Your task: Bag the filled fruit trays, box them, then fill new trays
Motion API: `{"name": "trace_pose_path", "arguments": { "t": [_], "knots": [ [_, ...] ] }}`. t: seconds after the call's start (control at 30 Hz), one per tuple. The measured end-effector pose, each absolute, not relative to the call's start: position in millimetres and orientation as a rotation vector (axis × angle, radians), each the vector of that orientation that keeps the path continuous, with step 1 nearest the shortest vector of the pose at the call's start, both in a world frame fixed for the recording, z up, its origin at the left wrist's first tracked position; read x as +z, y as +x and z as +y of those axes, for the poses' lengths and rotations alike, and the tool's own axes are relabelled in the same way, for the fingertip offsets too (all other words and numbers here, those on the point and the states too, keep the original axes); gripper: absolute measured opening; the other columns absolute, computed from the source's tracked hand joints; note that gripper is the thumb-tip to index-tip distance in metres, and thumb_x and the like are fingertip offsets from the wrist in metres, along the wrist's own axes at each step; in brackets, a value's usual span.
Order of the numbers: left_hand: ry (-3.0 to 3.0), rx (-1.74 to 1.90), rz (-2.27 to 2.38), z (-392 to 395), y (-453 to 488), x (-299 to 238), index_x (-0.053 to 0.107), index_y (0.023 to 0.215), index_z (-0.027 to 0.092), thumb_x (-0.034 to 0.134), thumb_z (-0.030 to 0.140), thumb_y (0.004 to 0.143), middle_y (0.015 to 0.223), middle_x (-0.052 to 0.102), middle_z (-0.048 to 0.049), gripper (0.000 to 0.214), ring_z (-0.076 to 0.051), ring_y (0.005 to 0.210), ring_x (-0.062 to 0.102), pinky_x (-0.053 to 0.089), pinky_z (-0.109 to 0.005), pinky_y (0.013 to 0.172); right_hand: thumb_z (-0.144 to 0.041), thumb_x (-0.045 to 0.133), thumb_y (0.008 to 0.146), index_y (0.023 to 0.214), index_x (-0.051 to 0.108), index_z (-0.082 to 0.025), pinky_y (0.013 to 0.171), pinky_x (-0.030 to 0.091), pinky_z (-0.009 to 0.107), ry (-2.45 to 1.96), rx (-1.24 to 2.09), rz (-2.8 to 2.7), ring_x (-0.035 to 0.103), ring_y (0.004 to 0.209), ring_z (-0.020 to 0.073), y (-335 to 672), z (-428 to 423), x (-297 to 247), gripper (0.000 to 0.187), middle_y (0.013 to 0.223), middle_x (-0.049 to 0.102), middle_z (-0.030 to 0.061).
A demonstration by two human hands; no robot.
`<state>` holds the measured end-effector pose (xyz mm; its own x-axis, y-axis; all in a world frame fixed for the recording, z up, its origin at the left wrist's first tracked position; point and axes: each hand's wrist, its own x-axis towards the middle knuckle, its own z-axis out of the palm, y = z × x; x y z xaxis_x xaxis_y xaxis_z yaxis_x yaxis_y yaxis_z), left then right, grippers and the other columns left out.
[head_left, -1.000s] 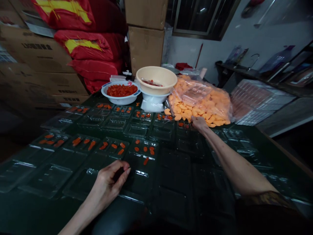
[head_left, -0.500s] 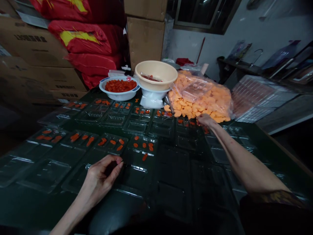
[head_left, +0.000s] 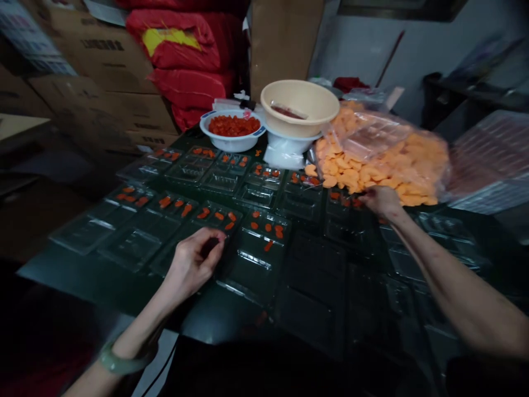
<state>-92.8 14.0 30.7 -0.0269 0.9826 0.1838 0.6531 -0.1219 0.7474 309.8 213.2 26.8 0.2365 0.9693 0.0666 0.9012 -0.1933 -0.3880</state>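
Beside right fingers, red-orange slices

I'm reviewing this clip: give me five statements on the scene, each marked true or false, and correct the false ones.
1. The white bowl stands left of the cream bowl. True.
2. The right hand is inside the cream bowl. False: it is at the near edge of the clear bag of orange pieces.
3. A green bangle circles the wrist of the left hand. True.
4. The left hand is over the white bowl. False: it is over the near row of clear trays.
5. Some trays contain red-orange slices. True.
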Motion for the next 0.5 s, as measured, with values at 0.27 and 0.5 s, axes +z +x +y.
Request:
{"name": "trace_pose_path", "arguments": {
  "t": [0.27,0.5],
  "knots": [
    [2.139,0.605,1.638,41,-51,29,0.060,0.078,0.017,0.051,0.024,0.078,0.075,0.062,-0.0024,0.011,-0.013,0.063,0.055,0.039,-0.023,0.058,-0.016,0.059,0.074,0.076,0.065,-0.014,0.056,0.039,0.018,-1.724,0.795,-2.010,0.054,0.058,0.0094,215,141,35,0.006,0.062,0.062,-0.0004],
    [2.299,0.099,1.694,66,-8,19,0.060,0.069,0.013,0.054,0.022,0.074,0.074,0.060,-0.0105,0.012,-0.026,0.078,0.060,0.042,-0.031,0.069,-0.015,0.059,0.075,0.073,0.064,-0.016,0.057,0.039,0.020,-1.346,1.007,-2.093,0.055,0.059,0.0099,177,75,49,0.006,0.064,0.062,-0.0006]
  ]
}}
